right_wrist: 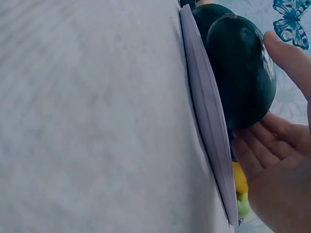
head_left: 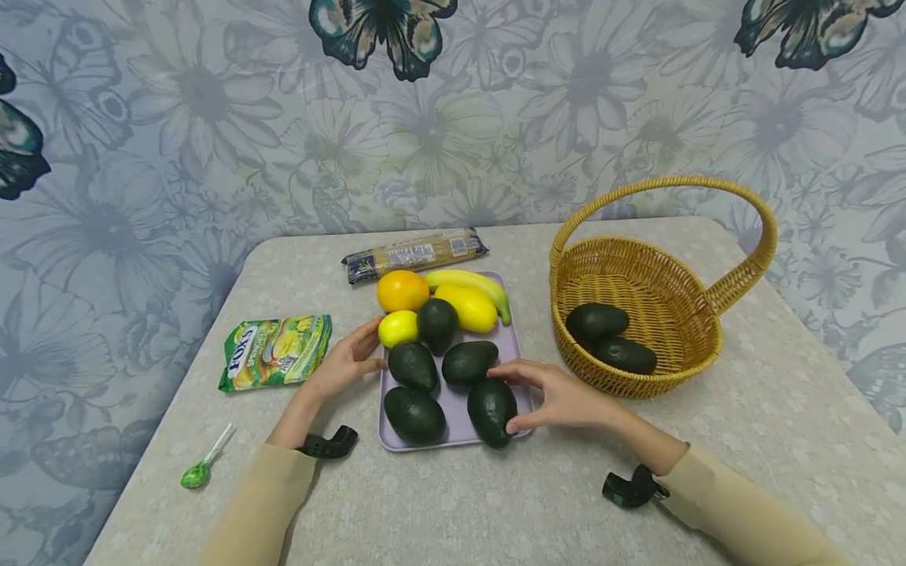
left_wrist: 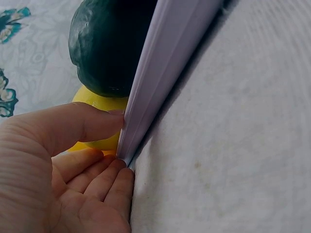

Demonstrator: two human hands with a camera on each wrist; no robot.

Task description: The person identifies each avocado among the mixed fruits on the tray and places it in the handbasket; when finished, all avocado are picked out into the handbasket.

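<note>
Several dark green avocados lie on a lilac tray (head_left: 456,437) in front of me, with a lemon (head_left: 399,328), a larger yellow fruit (head_left: 467,307), an orange (head_left: 402,292) and a banana (head_left: 488,288) behind them. My right hand (head_left: 566,397) holds the front right avocado (head_left: 491,413), thumb at its near end and fingers round its far end. In the right wrist view, that avocado (right_wrist: 243,73) sits above the tray rim. My left hand (head_left: 340,365) touches the tray's left edge, thumb and fingertips apart along the rim (left_wrist: 141,97), near the lemon.
A wicker basket (head_left: 679,314) with a tall handle stands at the right, two avocados (head_left: 612,338) inside. Behind the tray lies a pasta packet (head_left: 418,254). To the left are a green candy bag (head_left: 276,352) and a lollipop (head_left: 201,468). A patterned wall (head_left: 432,157) borders the table.
</note>
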